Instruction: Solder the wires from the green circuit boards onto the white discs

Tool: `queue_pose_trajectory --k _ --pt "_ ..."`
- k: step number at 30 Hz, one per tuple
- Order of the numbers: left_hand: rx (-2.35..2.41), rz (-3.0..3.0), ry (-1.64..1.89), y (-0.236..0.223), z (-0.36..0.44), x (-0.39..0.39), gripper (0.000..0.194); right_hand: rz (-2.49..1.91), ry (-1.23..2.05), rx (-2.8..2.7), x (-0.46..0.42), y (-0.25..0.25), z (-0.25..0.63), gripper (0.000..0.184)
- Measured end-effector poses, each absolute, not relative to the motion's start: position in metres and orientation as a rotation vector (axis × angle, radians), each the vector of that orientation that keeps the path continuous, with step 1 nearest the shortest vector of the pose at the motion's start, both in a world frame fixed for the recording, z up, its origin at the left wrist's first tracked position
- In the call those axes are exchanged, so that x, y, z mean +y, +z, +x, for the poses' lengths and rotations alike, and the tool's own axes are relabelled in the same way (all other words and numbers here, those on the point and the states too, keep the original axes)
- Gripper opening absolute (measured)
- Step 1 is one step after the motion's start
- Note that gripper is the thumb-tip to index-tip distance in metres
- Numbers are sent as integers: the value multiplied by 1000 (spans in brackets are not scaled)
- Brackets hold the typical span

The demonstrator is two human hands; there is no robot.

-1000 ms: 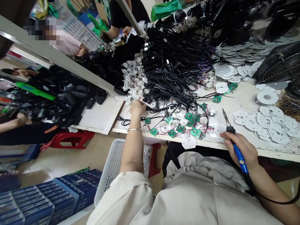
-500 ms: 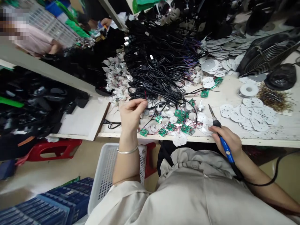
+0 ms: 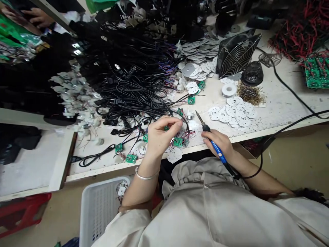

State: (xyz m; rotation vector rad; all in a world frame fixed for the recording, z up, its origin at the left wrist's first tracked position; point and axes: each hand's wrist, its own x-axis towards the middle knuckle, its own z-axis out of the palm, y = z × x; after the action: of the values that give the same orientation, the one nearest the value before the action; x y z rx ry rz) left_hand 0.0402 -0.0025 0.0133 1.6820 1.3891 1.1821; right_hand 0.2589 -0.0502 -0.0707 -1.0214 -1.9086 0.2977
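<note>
Left hand (image 3: 161,133) pinches thin wires (image 3: 183,120) just above a green board (image 3: 178,141) on the surface (image 3: 282,106), right hand (image 3: 218,142) grips a blue soldering iron (image 3: 216,149) close by; if the hands drift together, its tip could burn that hand or the wires.

White-topped desk (image 3: 277,106), worn, speckled. Left of centre, heaped black power cords (image 3: 133,92); nearer, scattered green circuit boards (image 3: 131,158) trailing red wires. Right, stacked white perforated plates (image 3: 235,111), a wire-guarded fan (image 3: 236,55), a white spool (image 3: 228,90); far right, tangled red wires (image 3: 300,31).
</note>
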Motion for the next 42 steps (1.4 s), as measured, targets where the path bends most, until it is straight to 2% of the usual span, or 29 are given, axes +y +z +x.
queue_pose_trajectory --k 9,14,29,37,42 --pt "1185 1913 1198 1 58 -18 4 -1010 584 -1576 -34 -25 248 14" --pt "1172 2018 1170 0 58 -22 4 -1008 557 -1615 -30 -22 236 5" --pt "1083 2133 1360 -9 66 -26 7 -1014 584 -1627 -36 -27 235 7" --pt "1352 2378 1161 -16 73 -29 7 -1033 272 -1659 -39 -43 246 12" --pt "1484 2467 890 -41 79 -29 9 -1101 536 -1376 -62 -62 270 20"
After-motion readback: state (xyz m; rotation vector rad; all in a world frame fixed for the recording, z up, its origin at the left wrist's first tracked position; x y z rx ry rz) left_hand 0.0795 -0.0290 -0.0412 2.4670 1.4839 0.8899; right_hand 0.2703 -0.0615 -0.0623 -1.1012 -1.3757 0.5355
